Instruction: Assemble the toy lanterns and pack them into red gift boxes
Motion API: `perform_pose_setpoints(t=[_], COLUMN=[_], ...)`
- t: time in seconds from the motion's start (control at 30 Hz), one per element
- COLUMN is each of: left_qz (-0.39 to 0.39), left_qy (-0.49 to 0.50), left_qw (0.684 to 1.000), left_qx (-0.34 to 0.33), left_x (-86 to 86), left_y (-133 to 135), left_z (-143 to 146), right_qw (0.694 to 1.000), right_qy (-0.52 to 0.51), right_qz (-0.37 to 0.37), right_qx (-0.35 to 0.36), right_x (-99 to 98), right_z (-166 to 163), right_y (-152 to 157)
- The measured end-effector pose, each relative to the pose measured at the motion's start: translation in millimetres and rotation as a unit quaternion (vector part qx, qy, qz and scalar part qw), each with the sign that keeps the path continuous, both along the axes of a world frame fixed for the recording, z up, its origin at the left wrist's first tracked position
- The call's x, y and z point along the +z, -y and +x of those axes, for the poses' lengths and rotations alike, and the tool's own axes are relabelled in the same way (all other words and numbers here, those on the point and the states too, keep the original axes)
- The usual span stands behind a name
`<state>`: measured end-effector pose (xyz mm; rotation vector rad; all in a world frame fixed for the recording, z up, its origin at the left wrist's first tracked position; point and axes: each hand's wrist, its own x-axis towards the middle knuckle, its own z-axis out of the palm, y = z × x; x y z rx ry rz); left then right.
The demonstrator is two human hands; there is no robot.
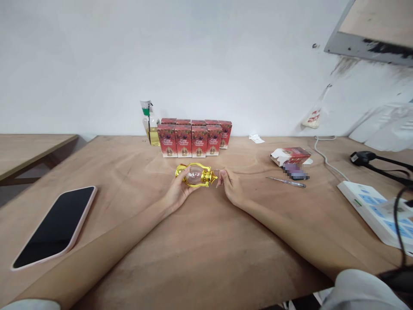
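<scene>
A small gold lantern (194,175) with a clear globe lies sideways in front of me, its pointed cap facing right. My left hand (178,189) is wrapped round its base end and globe. Just past the cap, my right hand (230,186) has thumb and fingers pinched together. A small clear or thin piece shows between those fingers and the cap, too faint to name. Behind the lantern stand several red printed boxes (199,142) in rows, each with a lantern picture on the front.
An opened red box (292,156) lies to the right, beside a screwdriver (287,182) and a blurred purple item (294,171). Farther right is a white power strip (374,206) with cables. A phone (56,226) rests at left. A bottle of yellow liquid (152,133) stands by the wall.
</scene>
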<state>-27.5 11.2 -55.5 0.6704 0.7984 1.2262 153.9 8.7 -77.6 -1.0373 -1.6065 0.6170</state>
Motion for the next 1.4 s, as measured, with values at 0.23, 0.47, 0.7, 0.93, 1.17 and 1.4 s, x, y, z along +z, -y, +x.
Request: perform_pose_setpoints(t=[0.23,0.47,0.7,0.93,1.17,1.4], left_qz=[-0.007,0.004,0.012,0.024,0.052,0.086], left_qy=[-0.020,-0.030,-0.012,-0.009,-0.018,-0.050], left_qw=[0.999,0.998,0.998,0.998,0.998,0.995], left_qx=[-0.036,-0.053,-0.053,-0.063,-0.040,-0.001], left_x=[-0.3,-1.4,-1.1,0.6,-3.3,-4.2], left_y=[1,4,5,5,5,9], left_z=[0,0,-1,-1,-1,6], right_qw=[0.999,0.992,0.992,0.993,0.992,0.977], right_qy=[0.041,0.096,0.097,0.092,0.106,0.208], right_qz=[0.016,0.051,0.044,0.015,-0.018,-0.033], right_qx=[0.028,0.059,0.063,0.072,0.065,0.025], right_x=[0.4,1.6,-0.9,-0.4,-4.2,-7.3], right_z=[1,3,4,5,10,23], right_y=[2,2,0,0,-12,-27])
